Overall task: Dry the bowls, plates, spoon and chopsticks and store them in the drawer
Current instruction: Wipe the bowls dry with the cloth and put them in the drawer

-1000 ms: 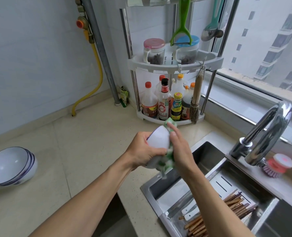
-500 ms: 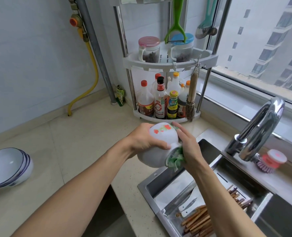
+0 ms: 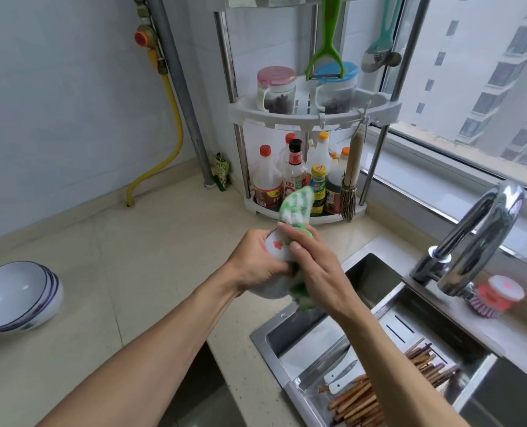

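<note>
- The left hand grips the white bowl above the desk edge, beside the sink.
- The right hand clamps the green-checked cloth against the bowl; hands are together.
- Change from 0.5 s ago: the cloth end now stands up above the bowl instead of bunching at its lower rim, and less of the bowl shows.
- Stacked bowls remain at desk left; chopsticks and spoons stay in the sink tray.
</note>
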Motion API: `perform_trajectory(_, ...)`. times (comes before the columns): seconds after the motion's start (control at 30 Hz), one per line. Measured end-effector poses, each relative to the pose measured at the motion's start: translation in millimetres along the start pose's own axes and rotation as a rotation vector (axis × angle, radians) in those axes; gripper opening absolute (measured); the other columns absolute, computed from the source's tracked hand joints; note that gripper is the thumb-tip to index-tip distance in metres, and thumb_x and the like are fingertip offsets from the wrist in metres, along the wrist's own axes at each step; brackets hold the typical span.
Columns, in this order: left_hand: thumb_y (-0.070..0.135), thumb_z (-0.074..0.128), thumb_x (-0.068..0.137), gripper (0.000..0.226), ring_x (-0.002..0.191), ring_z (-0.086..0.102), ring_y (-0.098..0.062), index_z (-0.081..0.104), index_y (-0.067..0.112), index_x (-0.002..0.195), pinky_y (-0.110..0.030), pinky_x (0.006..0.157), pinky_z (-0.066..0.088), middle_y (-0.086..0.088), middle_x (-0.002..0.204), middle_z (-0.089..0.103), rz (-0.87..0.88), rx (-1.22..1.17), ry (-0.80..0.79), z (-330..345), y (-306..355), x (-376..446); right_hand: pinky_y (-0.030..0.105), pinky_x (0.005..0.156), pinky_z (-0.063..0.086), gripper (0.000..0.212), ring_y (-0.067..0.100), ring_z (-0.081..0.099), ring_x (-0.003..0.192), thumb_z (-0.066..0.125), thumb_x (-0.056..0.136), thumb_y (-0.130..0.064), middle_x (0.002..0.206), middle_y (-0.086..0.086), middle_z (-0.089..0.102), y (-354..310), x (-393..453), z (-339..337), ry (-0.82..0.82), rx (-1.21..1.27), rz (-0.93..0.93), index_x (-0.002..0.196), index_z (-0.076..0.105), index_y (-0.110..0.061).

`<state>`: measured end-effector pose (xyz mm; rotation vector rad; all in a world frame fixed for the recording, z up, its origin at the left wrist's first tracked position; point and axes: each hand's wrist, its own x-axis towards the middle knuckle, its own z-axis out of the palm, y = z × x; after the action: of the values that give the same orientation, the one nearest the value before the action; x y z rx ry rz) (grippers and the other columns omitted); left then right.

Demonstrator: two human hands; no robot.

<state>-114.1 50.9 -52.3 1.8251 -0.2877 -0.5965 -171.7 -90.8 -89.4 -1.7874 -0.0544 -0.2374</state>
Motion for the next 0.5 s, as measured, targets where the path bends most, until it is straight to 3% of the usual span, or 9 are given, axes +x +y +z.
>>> perform_trajectory(0.07,-0.002,0.087,0.065,0.036,0.085,0.07,-0.023,0.073,0.005,0.097,-0.033,0.072,0.058,-0.009,0.093,0.075,-0.008,0.013,-0.029,-6,1,-3,0.033,0.092,0.051,0.041,0.01,0.06,0.108,0.039,0.098,-0.038,0.132,-0.004,0.056,2,2,2,0.024,0.062,0.015,0.132,0.06,-0.033)
perform_trajectory(0.17,0.005,0.092,0.058,0.046,0.093,0.072,-0.031,0.074,0.004,0.1,-0.044,0.08,0.06,-0.012,0.098,0.076,-0.014,-0.068,-0.006,-8,2,-8,0.053,0.095,0.054,0.035,0.025,0.067,0.111,0.042,0.096,-0.046,0.13,0.007,0.064,8,16,-4,0.111,0.366,0.242,0.123,0.064,-0.043)
perform_trajectory(0.27,0.012,0.09,0.052,0.048,0.094,0.071,-0.037,0.073,0.006,0.096,-0.051,0.079,0.061,-0.014,0.098,0.076,-0.04,-0.366,0.216,-4,-2,-9,0.057,0.097,0.052,0.036,0.031,0.064,0.117,0.041,0.103,-0.041,0.132,0.007,0.064,3,19,7,0.222,0.576,0.332,0.133,0.059,-0.033)
perform_trajectory(0.4,0.005,0.088,0.066,0.037,0.088,0.073,-0.035,0.069,0.01,0.097,-0.048,0.068,0.062,-0.012,0.095,0.075,-0.126,-0.624,0.461,-3,-3,-5,0.044,0.101,0.053,0.037,0.017,0.057,0.124,0.036,0.109,-0.024,0.139,-0.006,0.049,-15,-1,49,0.259,0.413,0.138,0.144,0.046,-0.031)
perform_trajectory(0.5,0.008,0.087,0.069,0.031,0.081,0.072,-0.033,0.067,0.015,0.091,-0.039,0.055,0.059,-0.011,0.092,0.074,-0.155,-0.647,0.486,-7,-3,-6,0.042,0.115,0.04,0.046,0.01,0.044,0.139,0.04,0.102,-0.037,0.152,-0.008,0.042,-11,2,59,0.254,0.124,0.06,0.148,0.041,-0.033)
